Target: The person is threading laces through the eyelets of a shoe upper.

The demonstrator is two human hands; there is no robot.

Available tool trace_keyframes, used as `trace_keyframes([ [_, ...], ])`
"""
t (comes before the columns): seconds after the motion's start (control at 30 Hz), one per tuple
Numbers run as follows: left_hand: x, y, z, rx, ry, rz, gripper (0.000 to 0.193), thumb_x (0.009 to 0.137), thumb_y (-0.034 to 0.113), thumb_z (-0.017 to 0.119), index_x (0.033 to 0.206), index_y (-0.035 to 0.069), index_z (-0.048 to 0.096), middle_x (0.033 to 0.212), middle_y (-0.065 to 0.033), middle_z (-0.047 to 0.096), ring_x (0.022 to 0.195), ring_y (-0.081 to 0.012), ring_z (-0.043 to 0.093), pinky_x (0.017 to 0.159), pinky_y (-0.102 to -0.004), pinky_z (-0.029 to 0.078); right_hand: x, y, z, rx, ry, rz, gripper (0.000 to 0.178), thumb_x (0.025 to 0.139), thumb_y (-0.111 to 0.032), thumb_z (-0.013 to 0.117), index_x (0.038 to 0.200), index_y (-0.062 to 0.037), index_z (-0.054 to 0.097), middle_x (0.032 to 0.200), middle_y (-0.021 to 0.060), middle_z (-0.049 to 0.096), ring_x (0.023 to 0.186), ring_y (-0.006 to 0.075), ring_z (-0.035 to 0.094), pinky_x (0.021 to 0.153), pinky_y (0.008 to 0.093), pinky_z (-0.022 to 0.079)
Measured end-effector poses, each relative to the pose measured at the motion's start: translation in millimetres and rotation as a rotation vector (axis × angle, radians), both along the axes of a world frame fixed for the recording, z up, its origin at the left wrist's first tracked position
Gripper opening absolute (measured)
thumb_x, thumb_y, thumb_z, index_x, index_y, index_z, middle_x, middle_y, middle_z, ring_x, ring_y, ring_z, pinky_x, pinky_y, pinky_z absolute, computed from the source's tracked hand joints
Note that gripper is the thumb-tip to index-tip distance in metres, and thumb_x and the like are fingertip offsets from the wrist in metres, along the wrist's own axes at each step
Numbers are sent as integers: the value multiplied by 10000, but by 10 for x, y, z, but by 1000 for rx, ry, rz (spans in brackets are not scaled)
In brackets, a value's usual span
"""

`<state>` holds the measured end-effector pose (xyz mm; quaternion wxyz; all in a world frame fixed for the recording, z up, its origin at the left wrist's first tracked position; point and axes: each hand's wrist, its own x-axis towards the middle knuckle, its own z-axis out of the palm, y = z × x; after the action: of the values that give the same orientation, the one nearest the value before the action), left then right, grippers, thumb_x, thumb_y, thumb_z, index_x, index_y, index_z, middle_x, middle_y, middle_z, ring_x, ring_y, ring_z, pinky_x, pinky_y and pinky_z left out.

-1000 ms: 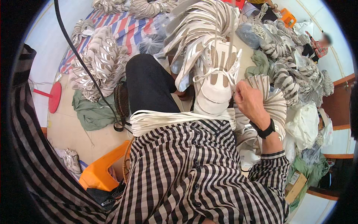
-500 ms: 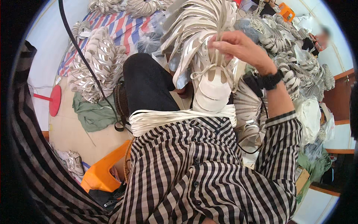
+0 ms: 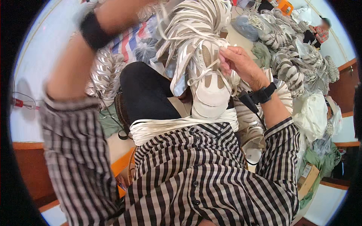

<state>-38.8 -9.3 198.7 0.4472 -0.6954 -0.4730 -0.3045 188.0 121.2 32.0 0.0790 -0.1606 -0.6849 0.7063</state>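
Observation:
A white and beige shoe upper (image 3: 210, 98) lies toe toward me over my lap, at the near end of a long curved stack of nested uppers (image 3: 205, 17). My right hand (image 3: 242, 66) is at its lacing, fingers curled and pinched on a pale shoelace (image 3: 200, 76) threaded through it. My left hand (image 3: 126, 13) is raised at the upper left, smeared by motion and partly cut off by the top edge. A loose lace stretch runs near it, but its grip is hidden. A bundle of white laces (image 3: 151, 130) lies across my lap.
More bundles of uppers stand at left (image 3: 107, 71) and right (image 3: 288, 67). A white plastic bag (image 3: 312, 116) and a cardboard box (image 3: 308, 177) are on the right. An orange stool (image 3: 122, 162) is beside me at left. Another person (image 3: 321, 34) sits at the far right.
My left arm has swung up from the left side to the upper left. My right hand has come slightly lower and nearer, and the laces above the upper have shifted left.

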Motion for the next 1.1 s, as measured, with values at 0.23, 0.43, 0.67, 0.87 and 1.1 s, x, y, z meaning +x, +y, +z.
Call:
trace_keyframes([
  [0.23,1330,-431,-2317,-655,-601,-438,225,741,56,611,966,49,612,991,-96,620,973,-286,563,850,-394,427,-245,-121,22,-161,18,-21,301,950,-258,494,706,-82,506,572,0,481,483,95,447,475,244,415],
  [0.43,1356,-458,-2407,-657,-655,-440,226,767,52,585,992,48,599,1066,-87,585,1092,-279,503,961,-420,336,-738,-86,574,-83,271,-61,214,900,-153,515,705,-67,534,586,17,500,505,132,491,557,315,484],
  [0.67,1404,-459,-2380,-628,-667,-442,255,757,14,600,1010,54,594,1081,-95,583,1094,-288,505,961,-414,349,-1266,-14,1350,-83,353,2,277,977,-213,409,742,-90,489,590,14,492,562,176,517,593,319,472],
  [0.87,1044,-543,-2170,-333,-896,-226,257,743,-41,622,991,21,598,981,-139,593,855,-262,608,731,-312,489,-1116,45,988,7,202,-47,291,970,-228,400,723,-98,485,595,10,481,555,144,501,573,298,468],
  [1.1,763,-381,-2264,-587,-879,-213,245,747,-35,607,981,32,583,879,-109,556,721,-245,585,656,-317,478,-806,134,933,2,203,-91,284,959,-208,416,712,-87,488,575,-6,480,537,122,488,539,263,442],
])
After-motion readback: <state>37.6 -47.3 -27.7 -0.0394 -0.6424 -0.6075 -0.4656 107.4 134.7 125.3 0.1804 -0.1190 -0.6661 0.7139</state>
